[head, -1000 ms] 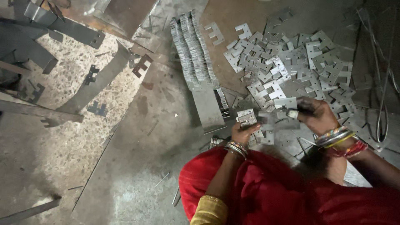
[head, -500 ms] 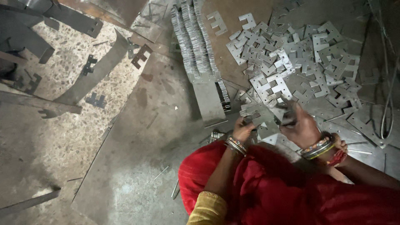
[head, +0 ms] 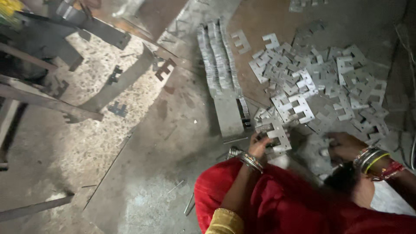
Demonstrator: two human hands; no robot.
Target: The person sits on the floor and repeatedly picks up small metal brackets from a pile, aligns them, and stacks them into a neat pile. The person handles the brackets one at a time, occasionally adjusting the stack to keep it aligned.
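Dusty speckled workshop floor (head: 86, 143)

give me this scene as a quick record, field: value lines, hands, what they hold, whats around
setting: workshop floor, seen from above
left hand: holds a small stack of E-shaped plates
right hand: low over the loose pile of like plates, blurred; grip cannot be told
wrists: bangles on both
clothing: red garment
sorted plates: rows stood on edge on a metal tray, left of the pile
left side: punched metal strips and a frame
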